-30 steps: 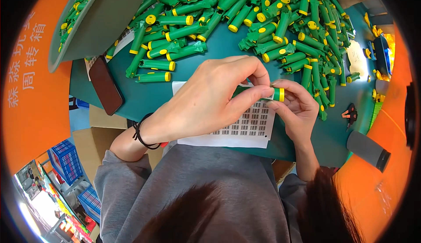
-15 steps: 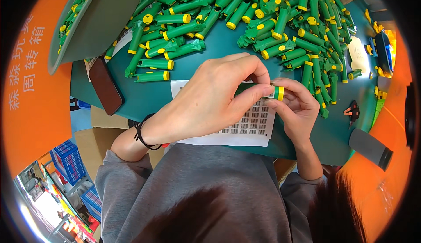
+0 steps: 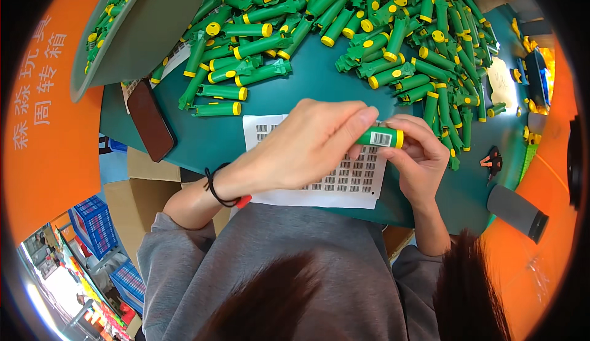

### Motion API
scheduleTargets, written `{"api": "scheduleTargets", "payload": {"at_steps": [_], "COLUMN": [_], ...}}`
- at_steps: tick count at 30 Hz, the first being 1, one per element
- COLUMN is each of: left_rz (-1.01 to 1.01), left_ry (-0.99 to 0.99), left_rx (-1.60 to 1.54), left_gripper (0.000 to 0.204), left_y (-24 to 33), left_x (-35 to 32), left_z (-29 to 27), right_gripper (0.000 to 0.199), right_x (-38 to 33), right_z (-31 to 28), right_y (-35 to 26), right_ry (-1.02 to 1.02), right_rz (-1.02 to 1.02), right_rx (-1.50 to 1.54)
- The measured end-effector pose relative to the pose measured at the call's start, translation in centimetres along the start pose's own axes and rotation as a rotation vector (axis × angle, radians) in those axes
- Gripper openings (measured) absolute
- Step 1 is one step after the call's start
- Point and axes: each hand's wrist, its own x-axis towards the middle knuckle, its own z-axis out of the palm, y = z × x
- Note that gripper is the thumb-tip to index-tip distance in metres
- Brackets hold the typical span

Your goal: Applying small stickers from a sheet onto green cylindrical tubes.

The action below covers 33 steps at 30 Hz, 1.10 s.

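A green plastic tube with a yellow end (image 3: 372, 137) is held level between my hands, and a white barcode label shows on its upper side. My right hand (image 3: 418, 150) grips the yellow end between thumb and fingers. Curled over the other end is my left hand (image 3: 313, 138), its thumb lying just above the tube; the back of the hand hides most of its fingers and that end. Below them, partly covered, a white sheet of barcode labels (image 3: 353, 180) lies on the green table.
Many similar green tubes (image 3: 264, 46) are heaped across the table's far side. A grey tub (image 3: 141, 39) with more tubes tilts at far left, near a dark phone (image 3: 149, 119). Small black-and-orange snips (image 3: 491, 162) and a grey cylinder (image 3: 517, 210) are at right.
My left thumb has lifted from the tube's side, uncovering the barcode label. The tube now shows more of its length between my hands. My right hand still grips the yellow end.
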Motion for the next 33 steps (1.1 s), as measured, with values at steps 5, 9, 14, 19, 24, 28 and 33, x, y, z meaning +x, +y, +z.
{"api": "scheduleTargets", "payload": {"at_steps": [5,9,14,19,24,28,33], "left_rz": [0.149,-0.005,0.073,-0.004,0.155,0.242,0.427], "left_ry": [0.024,0.093,0.112,0.109,0.257,0.986,1.427], "left_rx": [0.156,0.041,0.068,-0.069,0.107,0.661,1.061], "left_gripper": [0.035,0.036,0.035,0.027,0.021,0.022,0.028], "left_y": [-0.5,-1.5,-0.8,-1.7,-1.0,0.7,0.7], "left_x": [0.2,0.8,0.3,0.4,-0.4,-4.6,-6.0], "left_z": [0.4,0.9,1.0,1.1,-0.2,-12.1,-21.7], "right_gripper": [0.044,0.044,0.045,0.046,0.047,0.044,0.028], "right_x": [0.1,0.2,0.3,0.1,1.2,1.9,2.1], "right_z": [-0.1,0.0,0.1,0.1,0.6,-1.7,-1.6], "right_y": [0.0,0.5,0.5,1.0,0.1,-1.4,-0.7], "right_ry": [-0.054,-0.021,-0.042,-0.031,-0.022,-0.006,-0.133], "right_rz": [-0.098,-0.084,-0.096,-0.07,-0.043,0.02,-0.069], "right_rx": [-0.134,-0.103,-0.155,-0.111,-0.151,-0.629,-1.001]}}
